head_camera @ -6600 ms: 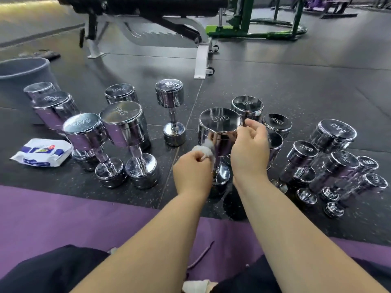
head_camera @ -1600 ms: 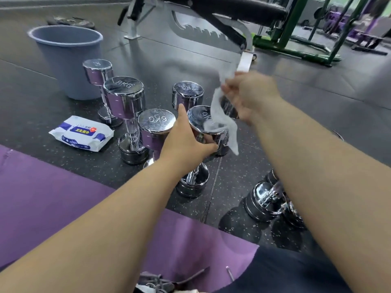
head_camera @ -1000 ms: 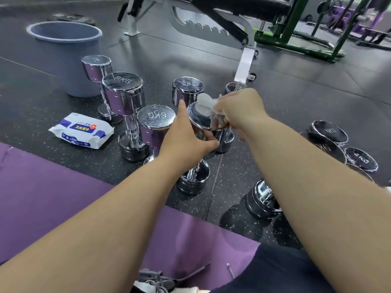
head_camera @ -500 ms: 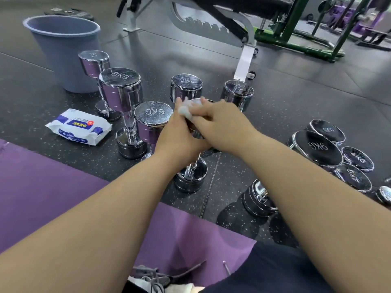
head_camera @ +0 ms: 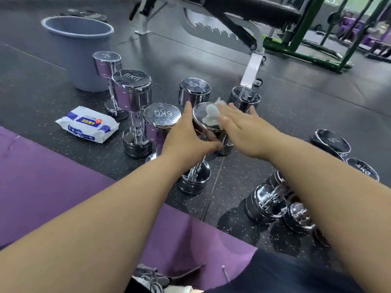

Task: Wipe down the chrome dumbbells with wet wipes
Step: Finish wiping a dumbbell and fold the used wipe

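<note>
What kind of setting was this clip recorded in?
Most likely a gym floor. Chrome dumbbells stand on speckled rubber flooring, an adjustable weight bench sits behind them, and a green machine frame stands further back.

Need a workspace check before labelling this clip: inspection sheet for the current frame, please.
Surface: dark speckled floor; purple mat nearest the person.
Job's things: upright dumbbell with a wipe on its top face; 8KG dumbbell and 6KG dumbbell upright to its left; more dumbbells at right; wipes pack on the floor.
Clutter: grey bucket behind the left group.
Hands: left hand grips the dumbbell's upper head; right hand presses the wipe with straight fingers.
Cables: nothing seen.
Surroundings: weight bench, green frame.
</note>
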A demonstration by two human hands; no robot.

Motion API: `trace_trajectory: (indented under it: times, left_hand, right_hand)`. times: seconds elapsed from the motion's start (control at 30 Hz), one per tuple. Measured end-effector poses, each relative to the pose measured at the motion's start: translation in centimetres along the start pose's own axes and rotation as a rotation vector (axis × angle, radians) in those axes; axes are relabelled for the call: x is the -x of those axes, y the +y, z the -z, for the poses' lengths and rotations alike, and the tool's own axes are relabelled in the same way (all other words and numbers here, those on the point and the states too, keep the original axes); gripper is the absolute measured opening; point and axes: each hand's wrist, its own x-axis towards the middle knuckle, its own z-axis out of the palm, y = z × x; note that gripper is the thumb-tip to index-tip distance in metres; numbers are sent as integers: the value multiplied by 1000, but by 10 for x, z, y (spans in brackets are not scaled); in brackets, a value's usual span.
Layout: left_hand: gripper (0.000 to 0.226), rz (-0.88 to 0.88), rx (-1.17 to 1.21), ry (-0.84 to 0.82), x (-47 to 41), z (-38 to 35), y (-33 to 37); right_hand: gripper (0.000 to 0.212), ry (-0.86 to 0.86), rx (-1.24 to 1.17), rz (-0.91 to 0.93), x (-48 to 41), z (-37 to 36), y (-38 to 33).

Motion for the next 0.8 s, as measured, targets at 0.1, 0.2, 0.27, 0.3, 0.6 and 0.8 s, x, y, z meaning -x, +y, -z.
trace_trajectory:
  times: [0.1, 0.2, 0.27, 0.3, 0.6, 0.8]
  left_hand:
    - [118, -5, -25, 20, -2, -3, -2]
    - [87, -56, -71, 26, -5, -4, -6]
    - [103, -58, -40, 5, -5, -5, -6]
    - [116, -41, -22, 5, -4, -5, -5]
    - [90, -76, -91, 10, -6, -6, -8]
    - [129, -20, 2, 0, -1, -5, -2]
  right_hand:
    - [54, -14, -2, -34, -25, 4, -18]
    - [51, -17, -29, 120, -12, -5, -33]
    - [49, -25, -50, 157, 6, -7, -21]
    - [50, -16, -33, 124, 8, -4, -13]
    - [51, -8, -37, 147, -9, -10, -30]
    - [52, -20, -18, -39, -32, 4, -15]
